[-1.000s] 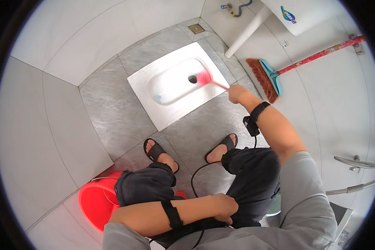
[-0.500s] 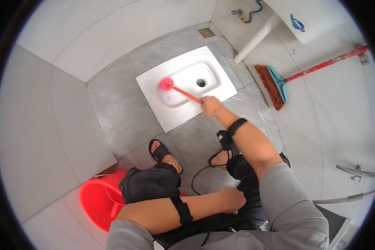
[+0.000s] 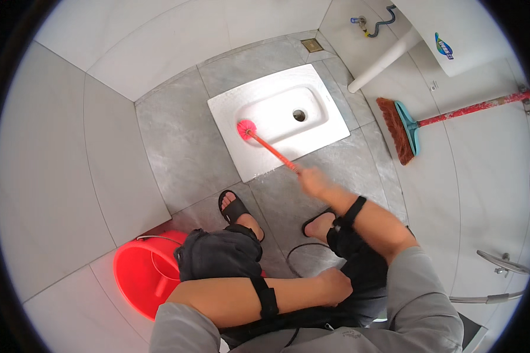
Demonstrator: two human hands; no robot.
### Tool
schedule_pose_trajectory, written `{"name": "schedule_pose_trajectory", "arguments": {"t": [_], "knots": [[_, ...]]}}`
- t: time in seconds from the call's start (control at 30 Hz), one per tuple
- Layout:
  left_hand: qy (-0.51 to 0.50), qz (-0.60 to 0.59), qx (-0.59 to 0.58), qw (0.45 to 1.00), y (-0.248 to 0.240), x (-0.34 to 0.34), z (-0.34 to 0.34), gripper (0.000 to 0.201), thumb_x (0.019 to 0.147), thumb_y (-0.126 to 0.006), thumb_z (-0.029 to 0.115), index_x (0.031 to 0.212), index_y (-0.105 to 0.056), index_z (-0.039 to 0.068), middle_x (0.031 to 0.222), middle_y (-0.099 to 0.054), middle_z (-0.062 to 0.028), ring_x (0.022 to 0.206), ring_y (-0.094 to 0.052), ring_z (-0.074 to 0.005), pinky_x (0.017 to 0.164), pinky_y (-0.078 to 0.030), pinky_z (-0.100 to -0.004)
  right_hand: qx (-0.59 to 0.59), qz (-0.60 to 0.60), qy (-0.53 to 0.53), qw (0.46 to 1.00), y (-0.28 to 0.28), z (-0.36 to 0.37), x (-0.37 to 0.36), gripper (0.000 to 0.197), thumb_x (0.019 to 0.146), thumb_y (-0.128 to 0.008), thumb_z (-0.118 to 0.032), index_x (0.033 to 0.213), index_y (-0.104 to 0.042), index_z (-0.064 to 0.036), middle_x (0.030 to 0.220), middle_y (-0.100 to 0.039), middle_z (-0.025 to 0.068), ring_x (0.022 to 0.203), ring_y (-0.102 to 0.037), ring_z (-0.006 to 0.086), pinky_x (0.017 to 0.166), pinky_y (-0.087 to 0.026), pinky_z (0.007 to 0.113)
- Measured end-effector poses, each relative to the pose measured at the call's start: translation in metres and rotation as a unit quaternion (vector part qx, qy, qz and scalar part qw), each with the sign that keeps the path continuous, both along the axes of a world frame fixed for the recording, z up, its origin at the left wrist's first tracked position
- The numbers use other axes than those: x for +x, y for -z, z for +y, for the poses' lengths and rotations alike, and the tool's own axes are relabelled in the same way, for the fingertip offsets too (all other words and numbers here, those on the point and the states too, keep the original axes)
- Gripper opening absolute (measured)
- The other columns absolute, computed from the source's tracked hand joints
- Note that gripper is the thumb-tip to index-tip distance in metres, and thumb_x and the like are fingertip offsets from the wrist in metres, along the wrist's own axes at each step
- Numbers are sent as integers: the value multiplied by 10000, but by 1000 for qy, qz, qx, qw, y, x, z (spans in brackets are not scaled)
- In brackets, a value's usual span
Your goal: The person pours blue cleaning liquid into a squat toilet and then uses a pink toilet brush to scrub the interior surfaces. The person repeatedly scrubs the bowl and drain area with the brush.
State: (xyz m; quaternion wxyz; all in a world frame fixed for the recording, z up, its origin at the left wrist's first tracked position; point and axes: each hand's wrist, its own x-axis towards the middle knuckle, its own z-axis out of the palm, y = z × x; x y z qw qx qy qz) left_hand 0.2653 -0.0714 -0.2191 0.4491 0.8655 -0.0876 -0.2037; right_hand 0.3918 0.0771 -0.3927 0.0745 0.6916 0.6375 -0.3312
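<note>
My right hand (image 3: pixel 315 182), slightly blurred, grips the orange-red handle of a toilet brush (image 3: pixel 275 154). The round pink brush head (image 3: pixel 247 129) rests at the near left end of the basin in a white squat toilet pan (image 3: pixel 225 117). Set into the grey floor, the pan has a dark drain hole (image 3: pixel 299 115) toward the right end of its basin. My left hand (image 3: pixel 335 287) is curled closed over my dark-trousered leg, and nothing shows in it.
At lower left, a red bucket (image 3: pixel 126 273) stands beside my leg. A broom (image 3: pixel 407 132) with brown bristles leans along the right wall. Behind the pan are a white pipe (image 3: pixel 383 65), a tap with a hose (image 3: pixel 362 25) and a floor drain (image 3: pixel 312 45).
My right hand has drawn back toward me with the toilet brush, and the brush head has shifted to the basin's near edge. The whole view has shifted slightly. My left hand keeps its place.
</note>
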Motion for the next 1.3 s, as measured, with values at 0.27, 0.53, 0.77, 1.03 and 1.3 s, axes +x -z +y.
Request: {"name": "schedule_pose_trajectory", "arguments": {"t": [0.27,0.53,0.77,1.03,1.3], "knots": [[-12,-14,11,1000,2,2,-6,293,767,-794,295,865,-765,20,884,-745,-158,890,-731,-304,752,-565,-424,-89,-3,-80,993,-97,81,47,292,873,-545,-100,1114,-700,-42,942,-706,227,895,-689,390,770,-546,463],[34,26,-10,999,-3,6,11,332,780,-793,309,904,-758,3,922,-745,-151,929,-724,-319,766,-569,-429,-90,269,319,904,-10,68,27,464,952,-543,-174,1387,-558,-15,627,-573,117,399,-501,196,364,-403,360],[33,20,4,999,-6,5,10,305,780,-797,284,934,-766,23,943,-746,-147,941,-723,-308,772,-558,-433,-27,90,274,957,32,61,34,322,979,-470,-204,1198,-611,-14,774,-686,225,604,-690,335,507,-538,463],[-14,-6,27,999,-3,-6,-6,184,783,-737,211,886,-776,64,916,-755,-119,903,-732,-280,754,-544,-409,-19,-8,-95,995,-25,13,39,300,916,-536,-124,1203,-584,-51,969,-676,297,922,-671,446,799,-535,535],[-25,-11,34,999,2,-8,-4,160,817,-677,176,872,-772,60,904,-755,-119,882,-733,-287,752,-538,-402,31,-71,-57,995,21,30,12,462,893,-544,-135,1324,-533,31,941,-689,281,963,-679,403,834,-540,511]]}}
